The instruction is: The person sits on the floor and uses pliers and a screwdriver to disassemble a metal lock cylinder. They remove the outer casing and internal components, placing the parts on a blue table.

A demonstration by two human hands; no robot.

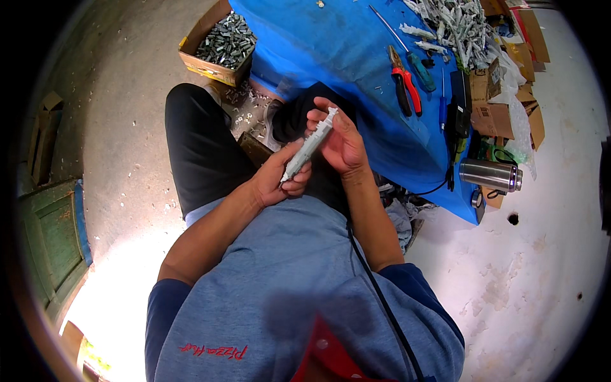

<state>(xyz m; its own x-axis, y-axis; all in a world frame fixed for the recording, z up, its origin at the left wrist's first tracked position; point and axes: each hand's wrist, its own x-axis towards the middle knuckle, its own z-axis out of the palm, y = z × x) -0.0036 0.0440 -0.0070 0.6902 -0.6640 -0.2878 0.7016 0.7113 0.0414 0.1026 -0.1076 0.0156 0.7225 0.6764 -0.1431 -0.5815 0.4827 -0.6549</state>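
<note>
While the left hand (280,173) holds the near end of a grey strip (310,146) slanting away rightward, the right hand (344,145) half-curls beside its far end, grip unclear.

I can't see the underside of the pale strip (310,147) in my left hand (275,176); the view's far edge cuts off the heap of pale pieces (459,32), and white scraps (240,120) on the floor (130,121) are too small to tell.
</note>
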